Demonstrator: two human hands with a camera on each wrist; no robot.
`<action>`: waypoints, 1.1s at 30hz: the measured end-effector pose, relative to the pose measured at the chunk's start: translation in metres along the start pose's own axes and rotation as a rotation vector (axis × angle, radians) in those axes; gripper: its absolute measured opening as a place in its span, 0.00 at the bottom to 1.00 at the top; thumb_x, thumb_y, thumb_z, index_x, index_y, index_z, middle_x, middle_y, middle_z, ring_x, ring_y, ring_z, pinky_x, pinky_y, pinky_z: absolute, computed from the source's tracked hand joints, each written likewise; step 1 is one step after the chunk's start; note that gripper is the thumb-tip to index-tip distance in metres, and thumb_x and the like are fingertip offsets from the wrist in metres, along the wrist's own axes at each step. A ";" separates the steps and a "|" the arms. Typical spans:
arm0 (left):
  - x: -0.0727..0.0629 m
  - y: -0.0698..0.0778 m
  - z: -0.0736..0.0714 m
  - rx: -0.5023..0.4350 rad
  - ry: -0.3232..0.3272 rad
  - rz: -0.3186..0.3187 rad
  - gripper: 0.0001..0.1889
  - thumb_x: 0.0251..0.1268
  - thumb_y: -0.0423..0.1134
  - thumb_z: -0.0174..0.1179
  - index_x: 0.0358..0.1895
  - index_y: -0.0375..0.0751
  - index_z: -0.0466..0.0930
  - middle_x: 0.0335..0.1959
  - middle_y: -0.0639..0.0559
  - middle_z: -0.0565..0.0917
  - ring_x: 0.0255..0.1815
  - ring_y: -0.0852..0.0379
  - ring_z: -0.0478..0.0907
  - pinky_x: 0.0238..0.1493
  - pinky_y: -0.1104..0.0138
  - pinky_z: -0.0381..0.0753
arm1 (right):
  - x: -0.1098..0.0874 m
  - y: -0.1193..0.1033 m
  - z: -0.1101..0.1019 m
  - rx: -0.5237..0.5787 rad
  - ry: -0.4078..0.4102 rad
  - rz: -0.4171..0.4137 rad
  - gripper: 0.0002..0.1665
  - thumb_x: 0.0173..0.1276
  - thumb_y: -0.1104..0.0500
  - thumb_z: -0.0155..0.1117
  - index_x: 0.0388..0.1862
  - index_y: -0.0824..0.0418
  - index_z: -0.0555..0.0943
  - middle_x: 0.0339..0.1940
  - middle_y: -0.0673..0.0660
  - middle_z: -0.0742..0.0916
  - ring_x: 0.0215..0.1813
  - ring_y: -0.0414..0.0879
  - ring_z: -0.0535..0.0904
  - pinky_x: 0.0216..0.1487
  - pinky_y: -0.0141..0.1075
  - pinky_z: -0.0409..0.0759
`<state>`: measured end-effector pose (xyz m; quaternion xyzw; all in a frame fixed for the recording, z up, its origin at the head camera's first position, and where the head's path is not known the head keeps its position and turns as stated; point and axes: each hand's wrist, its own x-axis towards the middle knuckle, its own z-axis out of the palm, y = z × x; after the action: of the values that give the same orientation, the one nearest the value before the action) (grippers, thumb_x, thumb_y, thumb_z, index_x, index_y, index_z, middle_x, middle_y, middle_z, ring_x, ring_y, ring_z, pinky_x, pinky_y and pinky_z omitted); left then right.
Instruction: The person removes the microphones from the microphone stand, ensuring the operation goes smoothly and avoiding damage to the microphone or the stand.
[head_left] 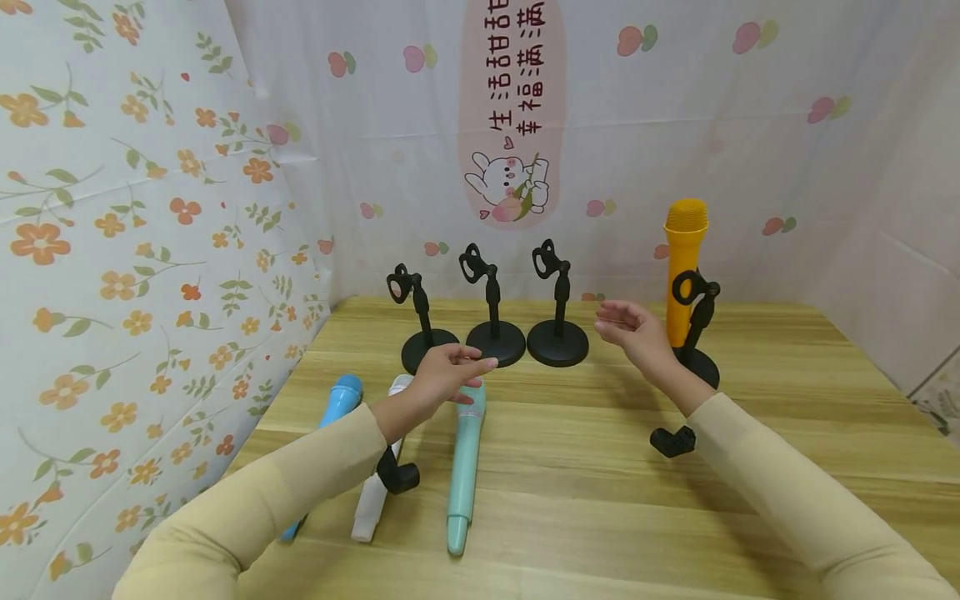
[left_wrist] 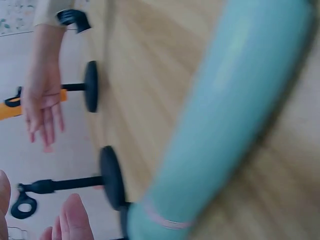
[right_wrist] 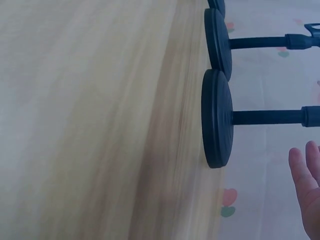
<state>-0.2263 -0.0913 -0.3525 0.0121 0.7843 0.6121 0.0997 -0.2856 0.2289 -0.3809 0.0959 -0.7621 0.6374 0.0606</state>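
Observation:
My left hand (head_left: 444, 377) hovers over the head of a mint-green microphone (head_left: 465, 467) lying on the table, fingers stretched forward and gripping nothing. The same microphone (left_wrist: 225, 110) fills much of the left wrist view, apart from the fingertips (left_wrist: 75, 220). My right hand (head_left: 639, 337) is raised with loosely bent fingers, between a black microphone stand (head_left: 559, 342) and a yellow microphone (head_left: 678, 283). That yellow one is upright against the clip of the right-hand stand (head_left: 701, 321); how firmly it sits there cannot be told. In the right wrist view, fingers (right_wrist: 302, 175) are beside a stand's pole (right_wrist: 270, 117).
Two more black stands, a left one (head_left: 426, 325) and a middle one (head_left: 493, 333), line the back of the wooden table (head_left: 570, 500). A blue microphone (head_left: 341, 402) and a white microphone (head_left: 371, 504) lie at left, partly behind my left arm. Patterned cloth (head_left: 360, 125) hangs behind.

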 end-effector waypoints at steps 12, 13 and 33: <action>0.025 0.034 0.024 -0.033 -0.019 0.113 0.26 0.59 0.48 0.69 0.58 0.41 0.77 0.47 0.48 0.82 0.46 0.49 0.82 0.39 0.59 0.85 | -0.027 -0.006 -0.020 -0.021 0.001 -0.015 0.27 0.68 0.54 0.66 0.62 0.62 0.73 0.50 0.45 0.82 0.48 0.34 0.80 0.48 0.30 0.81; 0.026 0.035 0.026 -0.038 -0.025 0.129 0.25 0.60 0.48 0.69 0.58 0.41 0.77 0.46 0.48 0.82 0.46 0.49 0.82 0.39 0.59 0.85 | -0.028 -0.006 -0.022 -0.003 -0.004 -0.024 0.26 0.68 0.55 0.66 0.62 0.62 0.73 0.50 0.45 0.82 0.48 0.34 0.81 0.47 0.30 0.81; 0.054 0.059 0.082 0.082 -0.082 0.402 0.26 0.61 0.49 0.68 0.62 0.47 0.77 0.52 0.52 0.81 0.48 0.59 0.76 0.45 0.65 0.80 | -0.058 0.001 -0.069 0.150 0.048 -0.151 0.22 0.68 0.66 0.64 0.59 0.67 0.74 0.49 0.50 0.85 0.46 0.37 0.83 0.45 0.30 0.81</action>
<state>-0.2712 0.0099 -0.3219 0.1974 0.7857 0.5863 0.0069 -0.2317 0.3009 -0.3820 0.1419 -0.7012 0.6885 0.1192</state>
